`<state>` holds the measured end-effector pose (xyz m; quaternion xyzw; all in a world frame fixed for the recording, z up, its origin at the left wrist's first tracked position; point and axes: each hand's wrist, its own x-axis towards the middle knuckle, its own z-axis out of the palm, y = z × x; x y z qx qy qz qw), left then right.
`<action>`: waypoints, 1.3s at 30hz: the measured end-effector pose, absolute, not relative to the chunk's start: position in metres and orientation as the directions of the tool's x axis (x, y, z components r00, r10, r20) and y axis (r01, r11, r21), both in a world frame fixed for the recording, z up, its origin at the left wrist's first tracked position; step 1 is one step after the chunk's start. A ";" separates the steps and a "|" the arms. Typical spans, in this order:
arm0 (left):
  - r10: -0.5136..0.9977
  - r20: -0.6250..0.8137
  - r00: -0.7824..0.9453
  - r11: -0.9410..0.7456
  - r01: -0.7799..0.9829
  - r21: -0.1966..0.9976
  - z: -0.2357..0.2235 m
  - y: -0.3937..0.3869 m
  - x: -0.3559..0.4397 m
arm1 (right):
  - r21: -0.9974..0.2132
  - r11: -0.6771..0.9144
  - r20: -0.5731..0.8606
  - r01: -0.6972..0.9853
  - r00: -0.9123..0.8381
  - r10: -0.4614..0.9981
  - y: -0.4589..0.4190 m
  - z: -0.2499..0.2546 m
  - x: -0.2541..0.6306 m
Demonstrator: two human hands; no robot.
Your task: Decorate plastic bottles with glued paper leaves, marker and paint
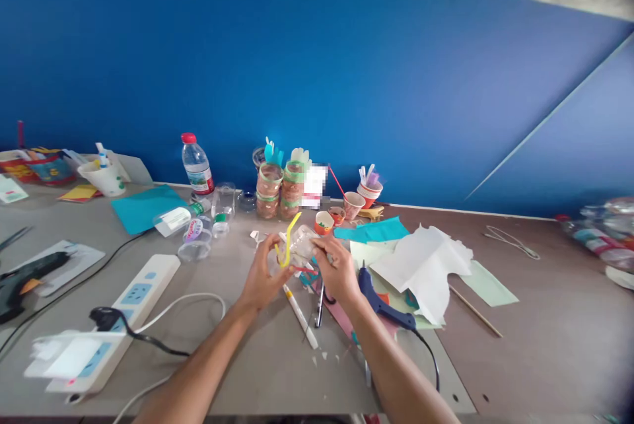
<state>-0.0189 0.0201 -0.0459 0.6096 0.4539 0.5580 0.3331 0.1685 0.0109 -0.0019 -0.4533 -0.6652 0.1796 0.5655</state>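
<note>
Between my hands, above the table, is a clear plastic container (301, 239), its exact kind hard to make out. A bent yellow straw (286, 253) stands up along its left side, and a short red stick (306, 270) shows below it. My left hand (263, 273) is closed around the container's left side, thumb and fingers by the yellow straw. On the other side, my right hand (339, 271) pinches the container's right edge. Whether the straw is fixed to the plastic, I cannot tell. Beneath the hands lie a white marker (301, 318) and a black-and-silver pen (319, 306).
A blue glue gun (381, 298) lies right of my right arm, beside crumpled white paper (430, 269). At left are a power strip (119, 318), a black glue gun (30, 282) and cut clear bottles. Behind stand decorated jars (269, 193), paper cups (353, 205) and a red-capped bottle (197, 163).
</note>
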 end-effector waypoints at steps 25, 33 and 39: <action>0.981 0.173 0.090 -0.086 -0.597 0.798 -0.020 0.016 -0.020 | -0.972 0.209 0.162 -0.105 0.340 0.926 0.021 -0.001 0.174; 0.960 0.158 0.230 0.032 -0.652 0.757 -0.017 0.012 -0.026 | -0.943 0.190 0.096 -0.275 0.319 0.943 0.020 -0.003 0.174; 0.960 0.171 0.219 0.077 -0.801 0.594 -0.007 0.016 -0.042 | -0.861 0.267 0.065 -0.432 0.426 0.902 0.031 0.008 0.207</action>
